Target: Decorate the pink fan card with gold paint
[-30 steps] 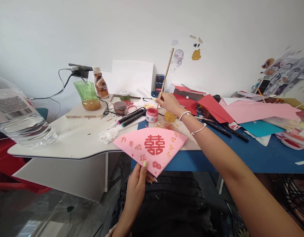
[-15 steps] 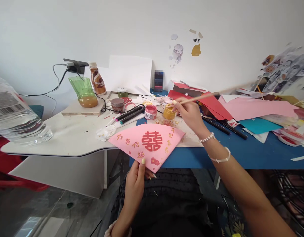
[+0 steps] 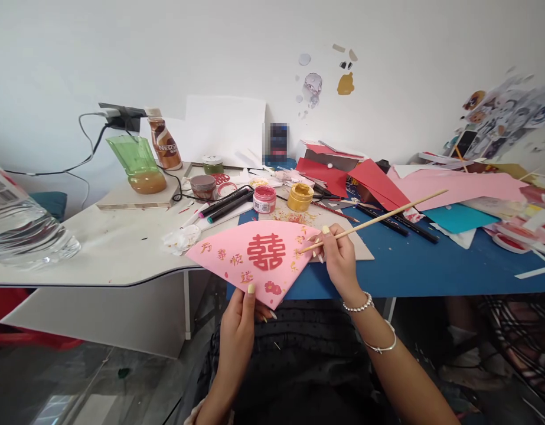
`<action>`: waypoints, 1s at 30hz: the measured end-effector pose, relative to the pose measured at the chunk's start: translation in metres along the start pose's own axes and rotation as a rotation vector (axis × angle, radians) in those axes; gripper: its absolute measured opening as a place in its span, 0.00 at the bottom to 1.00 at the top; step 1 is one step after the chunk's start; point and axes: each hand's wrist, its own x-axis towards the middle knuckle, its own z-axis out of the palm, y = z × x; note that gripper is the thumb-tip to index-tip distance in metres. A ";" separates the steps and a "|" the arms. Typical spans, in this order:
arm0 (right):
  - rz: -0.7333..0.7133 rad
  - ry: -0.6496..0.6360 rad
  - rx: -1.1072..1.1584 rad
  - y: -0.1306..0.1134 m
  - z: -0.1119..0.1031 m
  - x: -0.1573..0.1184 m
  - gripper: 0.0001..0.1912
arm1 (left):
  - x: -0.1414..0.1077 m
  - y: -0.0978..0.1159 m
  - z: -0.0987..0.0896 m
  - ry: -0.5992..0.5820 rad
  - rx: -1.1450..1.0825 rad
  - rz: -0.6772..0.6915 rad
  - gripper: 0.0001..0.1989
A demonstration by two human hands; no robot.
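Note:
A pink fan-shaped paper [image 3: 237, 236] bears a red double symbol, red flowers and gold characters down both sides. My left hand [image 3: 243, 316] pinches its lower edge, thumb on top and fingers underneath. Between the fingertips of my right hand [image 3: 336, 251] is a thin wooden stick [image 3: 387, 215], its tip at the gold characters on the paper's right side. Behind the paper stand an open jar of yellow paint [image 3: 300, 199] and an open jar of red paint [image 3: 264, 200].
Black markers [image 3: 230, 205] lie left of the jars. A water bottle [image 3: 28, 218], a green cup [image 3: 137, 165] and a brown drink bottle [image 3: 165, 141] stand at the left. Red and pink papers [image 3: 471, 189] are heaped at the right.
My right hand has come down and nearer from the yellow jar, bringing the stick to the right side of the pink paper. The view has shifted slightly; my left hand keeps its hold.

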 end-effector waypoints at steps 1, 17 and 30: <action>0.002 0.004 -0.006 0.001 0.001 -0.001 0.14 | 0.000 0.000 0.000 -0.001 0.003 0.001 0.18; -0.073 -0.037 -0.209 0.005 0.001 -0.006 0.13 | 0.001 -0.002 -0.002 -0.010 0.030 0.017 0.17; -0.087 -0.039 -0.207 0.007 0.001 -0.006 0.13 | 0.001 -0.002 -0.002 -0.019 0.040 0.034 0.16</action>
